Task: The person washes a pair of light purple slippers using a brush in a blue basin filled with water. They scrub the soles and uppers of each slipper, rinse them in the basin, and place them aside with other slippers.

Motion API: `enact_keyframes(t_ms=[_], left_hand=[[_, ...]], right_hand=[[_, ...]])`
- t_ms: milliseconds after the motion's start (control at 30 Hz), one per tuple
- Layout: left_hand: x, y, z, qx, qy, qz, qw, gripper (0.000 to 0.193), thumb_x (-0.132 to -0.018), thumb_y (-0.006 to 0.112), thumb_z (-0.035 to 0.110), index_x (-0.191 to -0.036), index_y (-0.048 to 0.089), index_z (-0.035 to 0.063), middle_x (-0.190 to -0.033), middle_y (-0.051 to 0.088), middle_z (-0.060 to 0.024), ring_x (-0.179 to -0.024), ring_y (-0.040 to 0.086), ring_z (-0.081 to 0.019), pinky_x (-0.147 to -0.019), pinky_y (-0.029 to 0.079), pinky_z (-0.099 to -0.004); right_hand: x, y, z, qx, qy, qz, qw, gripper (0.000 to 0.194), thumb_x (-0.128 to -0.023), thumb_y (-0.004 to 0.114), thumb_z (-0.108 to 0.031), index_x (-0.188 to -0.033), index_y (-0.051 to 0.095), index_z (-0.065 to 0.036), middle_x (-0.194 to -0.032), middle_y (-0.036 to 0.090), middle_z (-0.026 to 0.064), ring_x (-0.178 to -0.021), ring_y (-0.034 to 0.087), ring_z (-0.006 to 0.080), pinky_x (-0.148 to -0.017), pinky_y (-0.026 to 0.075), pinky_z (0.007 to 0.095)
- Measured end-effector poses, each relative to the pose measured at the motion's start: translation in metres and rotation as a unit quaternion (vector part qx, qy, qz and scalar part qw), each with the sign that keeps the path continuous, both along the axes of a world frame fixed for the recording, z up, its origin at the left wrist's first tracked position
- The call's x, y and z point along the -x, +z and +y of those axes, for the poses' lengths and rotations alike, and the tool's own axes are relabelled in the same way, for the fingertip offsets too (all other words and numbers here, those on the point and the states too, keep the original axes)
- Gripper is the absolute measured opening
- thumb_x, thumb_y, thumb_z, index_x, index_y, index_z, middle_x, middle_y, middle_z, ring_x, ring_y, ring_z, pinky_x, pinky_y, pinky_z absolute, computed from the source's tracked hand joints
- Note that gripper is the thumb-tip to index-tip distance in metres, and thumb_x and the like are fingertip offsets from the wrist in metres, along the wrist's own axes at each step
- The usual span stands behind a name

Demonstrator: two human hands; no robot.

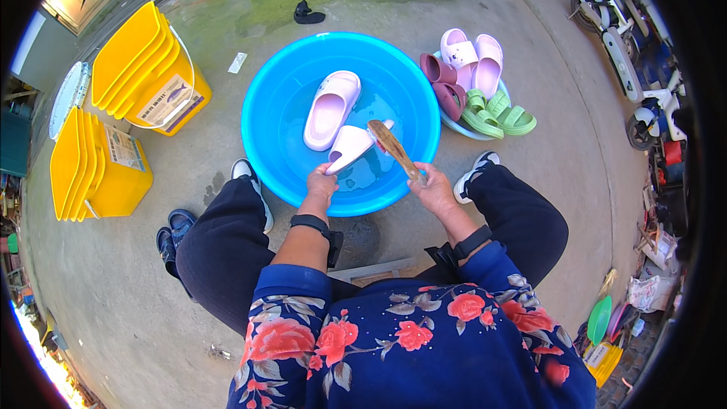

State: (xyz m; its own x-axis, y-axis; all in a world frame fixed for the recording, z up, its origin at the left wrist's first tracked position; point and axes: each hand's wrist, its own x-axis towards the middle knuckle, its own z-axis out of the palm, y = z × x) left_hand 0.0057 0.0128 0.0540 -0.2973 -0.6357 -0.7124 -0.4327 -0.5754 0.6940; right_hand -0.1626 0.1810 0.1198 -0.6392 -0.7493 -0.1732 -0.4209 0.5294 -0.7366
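Before me stands a round blue plastic basin (272,125) with clear water in it. My left hand (322,182) grips one end of a pale pink slide sandal (351,146), tilted on its side over the water. In my right hand (433,186) is a wooden-handled scrubbing brush (396,147). Its bristle end lies against the sandal, or just above it; the bristles are mostly hidden under the wood. Another pale pink slide (330,111) rests in the basin with its foot opening towards me.
Right of the basin, a light blue bowl (467,129) holds pink, maroon and green slippers (514,119). Stacked yellow buckets (170,85) stand at left. A black item (308,13) lies beyond the basin. Dark shoes (180,227) sit by my left leg; scooters (622,62) line the right.
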Motion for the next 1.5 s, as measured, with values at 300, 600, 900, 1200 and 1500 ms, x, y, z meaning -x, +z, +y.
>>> enact_keyframes(t_ms=[300,600,900,1200,1500], left_hand=[[-0.004,-0.014,-0.006,-0.049,0.089,0.083,0.991,0.037,-0.071,0.047,0.0,-0.107,0.054,0.0088,-0.091,0.052,-0.0041,-0.068,0.047,-0.0119,-0.059,0.041,-0.0229],[-0.003,-0.013,-0.009,-0.114,0.232,0.111,0.96,0.03,-0.077,0.055,0.013,-0.106,0.05,0.0064,-0.098,0.051,-0.0084,-0.082,0.049,-0.017,-0.072,0.042,-0.0261],[-0.005,-0.018,-0.011,-0.142,0.329,0.123,0.925,0.07,-0.069,0.055,-0.012,-0.128,0.023,0.0081,-0.114,0.042,-0.0143,-0.092,0.05,-0.0262,-0.076,0.046,-0.0317],[-0.011,-0.038,-0.018,-0.187,0.273,0.159,0.93,0.057,-0.069,0.048,-0.015,-0.121,0.037,0.008,-0.11,0.046,-0.0128,-0.094,0.05,-0.0274,-0.077,0.045,-0.0368],[-0.009,-0.043,-0.018,-0.179,0.29,0.176,0.924,0.057,-0.07,0.044,-0.015,-0.12,0.038,0.0106,-0.112,0.046,-0.0118,-0.096,0.049,-0.0274,-0.079,0.043,-0.0394]], right_hand=[[0.0,-0.002,-0.001,0.002,0.002,-0.006,1.0,0.041,-0.067,0.064,-0.021,-0.104,0.052,-0.006,-0.06,0.054,0.0107,-0.056,0.053,0.0197,-0.056,0.043,0.032],[-0.001,-0.002,-0.001,-0.005,0.005,-0.012,1.0,0.041,-0.067,0.064,-0.02,-0.104,0.052,-0.005,-0.078,0.06,0.0173,-0.071,0.059,0.0254,-0.066,0.045,0.0329],[-0.002,0.009,-0.003,-0.071,0.01,-0.048,0.996,0.041,-0.069,0.063,-0.014,-0.106,0.05,0.0,-0.087,0.059,0.0144,-0.079,0.056,0.0185,-0.073,0.043,0.0292],[-0.002,0.005,-0.002,-0.07,0.024,-0.029,0.997,0.043,-0.068,0.063,-0.02,-0.106,0.051,-0.004,-0.087,0.059,0.0182,-0.08,0.058,0.0277,-0.071,0.045,0.0334],[0.0,-0.005,0.001,-0.057,0.021,-0.039,0.997,0.043,-0.068,0.062,-0.02,-0.106,0.051,-0.003,-0.085,0.06,0.0185,-0.079,0.059,0.0277,-0.071,0.045,0.0332]])
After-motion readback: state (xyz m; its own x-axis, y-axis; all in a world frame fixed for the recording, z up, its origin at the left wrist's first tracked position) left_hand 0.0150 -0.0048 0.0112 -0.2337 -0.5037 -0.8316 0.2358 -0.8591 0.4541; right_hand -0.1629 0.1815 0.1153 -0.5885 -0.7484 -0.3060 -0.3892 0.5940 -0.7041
